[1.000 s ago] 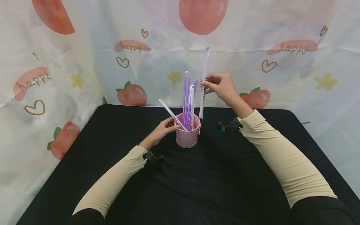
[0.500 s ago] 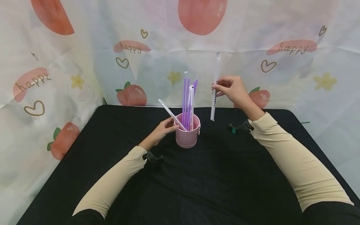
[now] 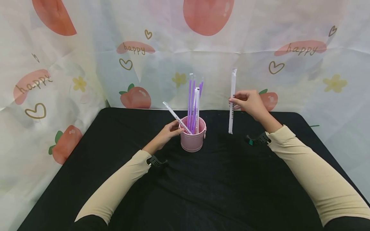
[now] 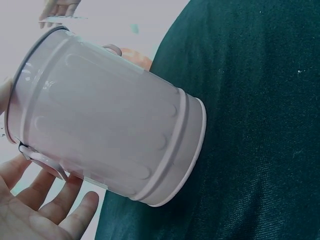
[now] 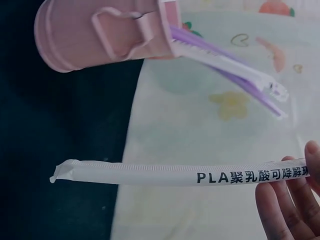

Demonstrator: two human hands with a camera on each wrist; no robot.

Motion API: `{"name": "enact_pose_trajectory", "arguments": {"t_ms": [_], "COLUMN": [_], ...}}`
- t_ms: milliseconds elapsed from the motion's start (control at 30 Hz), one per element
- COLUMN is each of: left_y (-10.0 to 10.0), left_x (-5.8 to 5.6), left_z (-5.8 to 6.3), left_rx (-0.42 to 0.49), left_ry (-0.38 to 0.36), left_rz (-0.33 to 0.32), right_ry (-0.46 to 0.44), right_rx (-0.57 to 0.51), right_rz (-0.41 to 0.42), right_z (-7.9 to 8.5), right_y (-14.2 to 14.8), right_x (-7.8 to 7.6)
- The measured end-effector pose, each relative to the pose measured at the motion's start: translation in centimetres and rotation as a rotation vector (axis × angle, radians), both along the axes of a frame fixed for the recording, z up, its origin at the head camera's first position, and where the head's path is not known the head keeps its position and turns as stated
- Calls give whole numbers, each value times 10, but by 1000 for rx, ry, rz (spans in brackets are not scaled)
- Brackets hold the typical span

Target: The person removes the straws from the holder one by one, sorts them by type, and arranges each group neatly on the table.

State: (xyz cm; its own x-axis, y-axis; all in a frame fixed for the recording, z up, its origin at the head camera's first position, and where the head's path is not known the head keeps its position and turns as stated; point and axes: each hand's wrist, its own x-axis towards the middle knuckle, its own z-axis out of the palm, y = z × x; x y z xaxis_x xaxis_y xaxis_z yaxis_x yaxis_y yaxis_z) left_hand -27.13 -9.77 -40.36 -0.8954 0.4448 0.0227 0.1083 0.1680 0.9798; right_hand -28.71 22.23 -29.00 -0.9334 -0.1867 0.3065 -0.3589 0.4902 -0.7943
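Note:
A small pink metal bucket (image 3: 191, 142) stands upright on the table, holding several straws (image 3: 189, 96), some purple in clear wrappers and some in white paper. One white-wrapped straw (image 3: 176, 116) leans out over its left rim. My left hand (image 3: 164, 134) holds the bucket at that side, thumb at the rim and fingers by the small handle (image 4: 45, 161) in the left wrist view. To the right of the bucket, my right hand (image 3: 251, 102) pinches a white paper-wrapped straw (image 3: 232, 84) between thumb and fingers, keeping it nearly upright. Printed black lettering shows on its wrapper (image 5: 150, 174).
A black cloth (image 3: 202, 192) covers the table, whose back edge lies just behind the bucket. Behind it hangs a pale curtain (image 3: 164, 25) printed with fruit, hearts and flowers. Dark straps (image 3: 156, 161) sit at both wrists.
My right hand has carried the pinched straw rightward, away from the bucket, and lowered it somewhat. My left hand and the bucket have stayed in place.

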Motion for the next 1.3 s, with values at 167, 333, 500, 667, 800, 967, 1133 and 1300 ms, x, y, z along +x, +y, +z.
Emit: {"name": "enact_pose_trajectory", "arguments": {"t_ms": [167, 333, 500, 667, 800, 967, 1133, 1300], "left_y": [-1, -1, -1, -1, -1, 0, 0, -1], "left_x": [-1, -1, 1, 1, 0, -1, 0, 1], "left_z": [-3, -4, -3, -3, -3, -4, -3, -2], "left_rx": [1, 1, 1, 7, 8, 2, 8, 11], "left_ry": [-4, -8, -8, -11, -12, -4, -3, 1], "left_rz": [3, 7, 8, 9, 14, 6, -1, -8], "right_ry": [-32, -28, -24, -65, -105, -159, -226, -317], "right_rx": [21, 56, 95, 98, 87, 84, 105, 97], "right_rz": [-24, -32, -7, 6, 20, 19, 51, 92], "right_z": [-16, -31, -43, -53, -58, -62, -65, -71], "right_y": [9, 15, 23, 28, 31, 34, 36, 36], "right_x": [1, 1, 1, 1, 1, -1, -5, -9]}}
